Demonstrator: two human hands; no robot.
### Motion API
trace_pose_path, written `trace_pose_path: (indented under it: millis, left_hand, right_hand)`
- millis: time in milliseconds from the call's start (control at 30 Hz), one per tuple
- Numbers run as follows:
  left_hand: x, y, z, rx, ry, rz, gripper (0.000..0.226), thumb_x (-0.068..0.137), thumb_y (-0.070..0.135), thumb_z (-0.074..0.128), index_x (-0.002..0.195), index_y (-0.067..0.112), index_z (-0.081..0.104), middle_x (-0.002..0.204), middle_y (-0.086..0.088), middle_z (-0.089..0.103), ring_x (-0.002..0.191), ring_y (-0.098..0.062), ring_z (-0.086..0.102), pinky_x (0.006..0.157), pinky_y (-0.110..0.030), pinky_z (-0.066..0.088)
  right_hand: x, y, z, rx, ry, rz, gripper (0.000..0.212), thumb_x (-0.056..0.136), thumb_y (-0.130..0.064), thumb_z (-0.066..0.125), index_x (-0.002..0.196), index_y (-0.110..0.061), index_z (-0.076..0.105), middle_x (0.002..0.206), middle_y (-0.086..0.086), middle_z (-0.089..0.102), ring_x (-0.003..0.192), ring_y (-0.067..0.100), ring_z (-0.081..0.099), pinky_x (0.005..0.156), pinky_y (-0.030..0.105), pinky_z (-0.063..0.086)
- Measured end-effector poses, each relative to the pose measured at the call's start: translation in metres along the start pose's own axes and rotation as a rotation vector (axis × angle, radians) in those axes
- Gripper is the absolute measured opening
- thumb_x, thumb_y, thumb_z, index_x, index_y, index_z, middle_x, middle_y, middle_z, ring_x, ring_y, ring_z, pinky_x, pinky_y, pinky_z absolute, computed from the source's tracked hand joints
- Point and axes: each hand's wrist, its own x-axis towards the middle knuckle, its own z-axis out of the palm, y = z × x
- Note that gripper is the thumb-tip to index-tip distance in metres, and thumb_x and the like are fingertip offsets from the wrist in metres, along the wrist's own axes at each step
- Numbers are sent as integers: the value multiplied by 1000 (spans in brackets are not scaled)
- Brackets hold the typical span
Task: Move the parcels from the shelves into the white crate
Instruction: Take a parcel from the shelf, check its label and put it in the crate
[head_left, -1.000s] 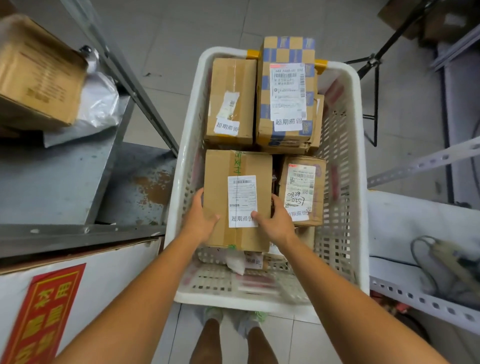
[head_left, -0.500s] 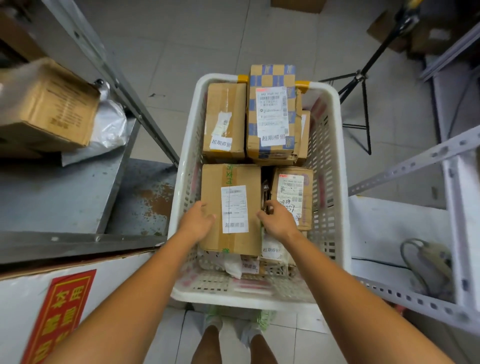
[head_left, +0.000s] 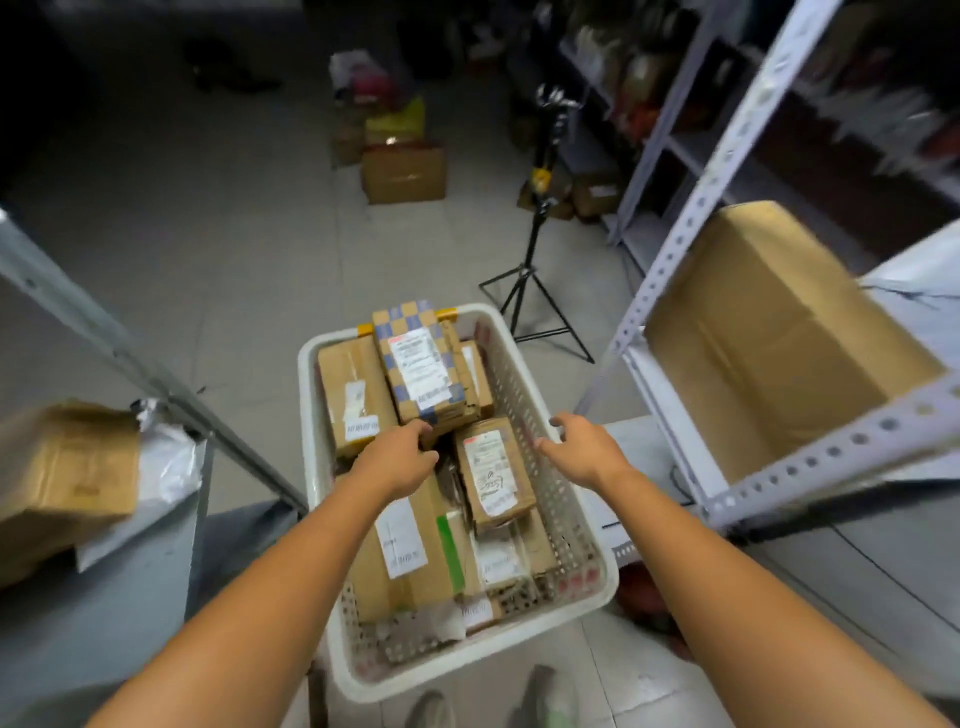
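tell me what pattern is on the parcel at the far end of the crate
Blue and tan checks on the checkered parcel, under a white label; clearest in the head view.

Both hands let go of the labelled brown cardboard parcel (head_left: 410, 545); right hand (head_left: 584, 449) is now out over the white crate's rim (head_left: 540, 395), view tilted up.

Under you the tiled floor (head_left: 218, 270) carries the white crate (head_left: 597, 587), a black tripod (head_left: 530, 291) just beyond it, and a cluster of boxes (head_left: 402, 174) farther off. On your left a grey shelf (head_left: 104, 613) holds a carton (head_left: 62, 473) lying on a white bag (head_left: 166, 462). On your right a white shelf (head_left: 831, 457) holds a big brown box (head_left: 769, 338).
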Motion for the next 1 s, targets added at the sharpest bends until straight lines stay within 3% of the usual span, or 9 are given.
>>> trace_pose_path:
  millis: [100,500,633,767,867,1000]
  left_hand:
    - [-10,32,-15,108,-11,117,52,100,33,52,148,19,40,142,-9,52,123,-27,54,95,-37,48]
    - [-108,182,-31,338,51,495,48,96,34,53,142,23,44,132,-7,58,114,-25,58,94,-39,51]
    - [-150,236,-2,444,32,623,47,98,35,53,142,20,44,129,-8,59,114,-27,58,93,-40,50]
    - [-196,294,41,506,0,736,48,98,38,52,142,20,44,137,-8,55,119,-29,56,95,-39,49]
    - [-236,341,81,514,-22,846,47,96,34,52,141,19,47,136,-11,55,114,-32,58,91,-36,50]
    - [-278,398,136,540,-92,1015,48,95,35,55,140,21,48,137,-12,53,119,-30,55,96,-36,46]
  right_hand:
    - [-34,9,-26,-12,58,13,56,97,-41,54,145,-16,43,145,12,51,128,31,52,100,41,47]
    - [-196,77,-104,19,300,125,57,97,-45,52,145,-16,43,142,10,52,122,30,54,97,42,49]
    - [-262,128,-120,72,376,173,52,96,-42,53,140,-17,47,135,9,57,117,29,57,95,41,50]
    - [-333,193,-132,96,452,278,59,97,-44,52,147,-15,41,147,10,49,128,31,51,103,38,45]
    - [-389,246,-134,138,536,374,53,96,-40,54,142,-14,47,136,13,57,121,33,56,97,36,47]
    - [-456,307,-131,217,620,536,56,94,-46,56,143,-18,46,137,8,57,123,30,54,96,36,47]
